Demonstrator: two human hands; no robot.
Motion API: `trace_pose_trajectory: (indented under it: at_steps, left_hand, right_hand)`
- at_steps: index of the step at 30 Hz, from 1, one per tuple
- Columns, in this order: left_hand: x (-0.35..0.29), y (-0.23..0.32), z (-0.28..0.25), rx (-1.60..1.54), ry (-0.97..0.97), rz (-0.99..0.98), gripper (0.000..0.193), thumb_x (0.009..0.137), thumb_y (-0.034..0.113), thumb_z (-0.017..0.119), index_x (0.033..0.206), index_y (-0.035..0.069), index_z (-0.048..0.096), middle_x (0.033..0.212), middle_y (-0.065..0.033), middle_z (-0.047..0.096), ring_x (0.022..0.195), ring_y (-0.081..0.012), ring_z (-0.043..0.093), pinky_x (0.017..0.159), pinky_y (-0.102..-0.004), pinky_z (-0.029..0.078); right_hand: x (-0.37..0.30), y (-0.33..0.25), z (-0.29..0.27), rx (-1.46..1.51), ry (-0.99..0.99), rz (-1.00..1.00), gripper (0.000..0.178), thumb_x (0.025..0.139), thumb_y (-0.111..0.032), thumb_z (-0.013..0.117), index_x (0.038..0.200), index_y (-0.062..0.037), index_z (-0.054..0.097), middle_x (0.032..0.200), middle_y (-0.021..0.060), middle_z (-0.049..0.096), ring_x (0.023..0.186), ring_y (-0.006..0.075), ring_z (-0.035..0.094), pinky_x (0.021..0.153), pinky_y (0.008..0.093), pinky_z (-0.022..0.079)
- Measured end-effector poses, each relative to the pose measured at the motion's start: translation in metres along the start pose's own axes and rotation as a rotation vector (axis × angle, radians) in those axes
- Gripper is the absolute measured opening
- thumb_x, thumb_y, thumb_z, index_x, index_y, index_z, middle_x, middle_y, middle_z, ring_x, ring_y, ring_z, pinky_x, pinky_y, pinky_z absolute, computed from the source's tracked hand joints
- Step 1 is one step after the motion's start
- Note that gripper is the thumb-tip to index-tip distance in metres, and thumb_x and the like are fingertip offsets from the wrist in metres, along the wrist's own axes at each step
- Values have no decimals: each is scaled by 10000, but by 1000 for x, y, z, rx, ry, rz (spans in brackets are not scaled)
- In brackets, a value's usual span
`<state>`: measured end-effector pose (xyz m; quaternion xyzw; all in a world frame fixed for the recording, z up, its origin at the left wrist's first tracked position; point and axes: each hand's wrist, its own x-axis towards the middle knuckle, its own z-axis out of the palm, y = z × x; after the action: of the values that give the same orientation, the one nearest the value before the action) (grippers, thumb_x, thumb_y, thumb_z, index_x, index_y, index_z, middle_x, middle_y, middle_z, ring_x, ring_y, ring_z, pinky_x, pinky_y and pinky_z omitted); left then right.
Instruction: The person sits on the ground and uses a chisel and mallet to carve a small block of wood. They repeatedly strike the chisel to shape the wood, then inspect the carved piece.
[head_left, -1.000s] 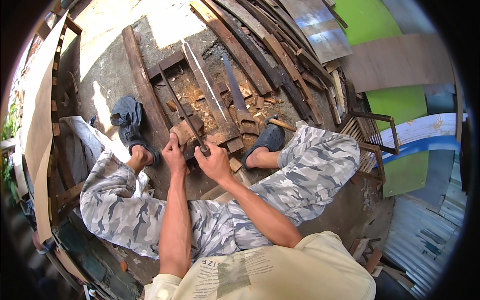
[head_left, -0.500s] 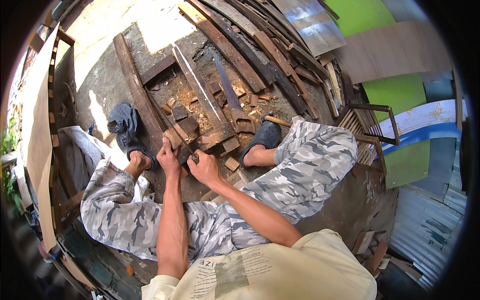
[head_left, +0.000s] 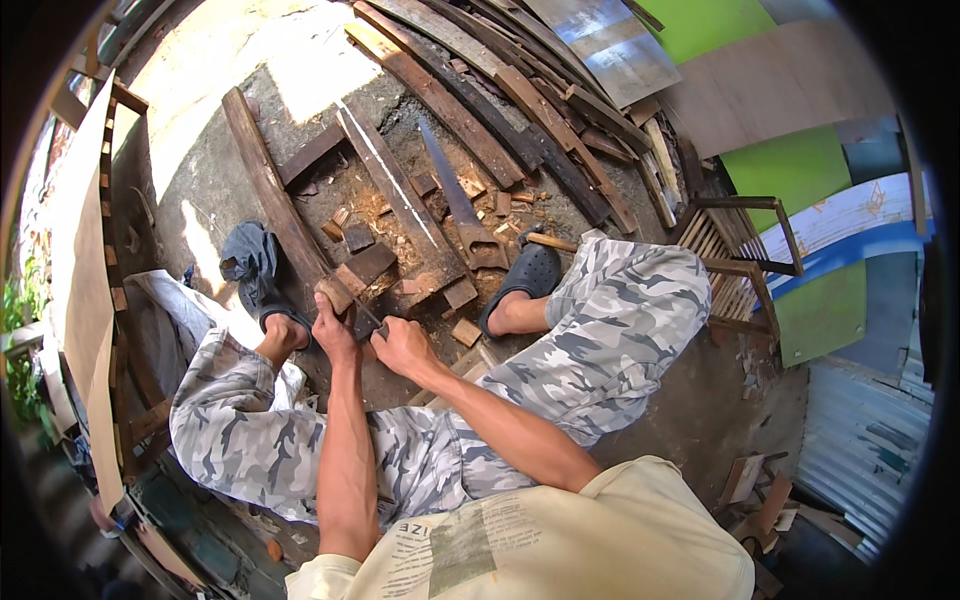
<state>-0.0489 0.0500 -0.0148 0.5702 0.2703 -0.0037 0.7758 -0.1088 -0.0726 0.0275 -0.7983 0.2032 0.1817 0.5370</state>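
Observation:
My left hand is wrapped round a small brown wooden block, thumb along its near side. My right hand is closed round the near end of a narrow dark tool, whose thin shaft slants up to the block's right side. The fingers hide its handle, so I cannot tell if it is a file or a chisel. Just beyond my hands lie a dark wooden offcut and a thick plank with a white streak. A handsaw rests to the right of that plank.
Long boards are piled at the far right. A long beam lies to the left, near my left clog. A wooden handle pokes out beside my right clog. Wood chips and small offcuts litter the ground. A slatted wooden frame stands at right.
Both hands have shifted slightly toward my body and a little left, with the block and the narrow tool still in them. The surrounding boards and saw stay in place.

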Motion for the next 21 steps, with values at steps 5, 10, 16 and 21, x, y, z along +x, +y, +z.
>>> trace_pose_trajectory:
  at_steps: [5, 10, 16, 21]
  left_hand:
    - [6, -6, -8, 26, -53, -33, 555, 998, 473, 574, 986, -69, 690, 954, -92, 685, 849, -171, 673, 732, -309, 584]
    - [-2, -1, 4, 42, -51, 5, 529, 994, 465, 586, 989, -53, 696, 960, -82, 689, 860, -165, 674, 739, -310, 583]
    - [1, 0, 5, 41, -62, -4, 520, 994, 460, 591, 975, -49, 697, 948, -69, 681, 844, -149, 655, 718, -302, 565]
    - [-2, -1, 3, 120, -27, 17, 513, 996, 453, 592, 971, -47, 701, 933, -65, 681, 820, -147, 654, 681, -279, 552]
  right_hand:
    - [-12, -39, -20, 146, 144, -160, 309, 854, -240, 645, 930, 59, 648, 835, 307, 676, 835, 491, 664, 766, 527, 537]
    - [4, 7, 0, -89, 99, -123, 289, 888, -226, 633, 891, 63, 636, 704, 285, 638, 684, 453, 662, 608, 479, 513]
    - [-7, -34, -20, 163, 158, -226, 320, 854, -255, 623, 917, 59, 635, 772, 304, 657, 783, 497, 656, 713, 531, 527]
    - [3, 4, -2, -30, 46, -36, 321, 847, -262, 625, 911, 51, 647, 799, 303, 667, 833, 485, 663, 776, 534, 524]
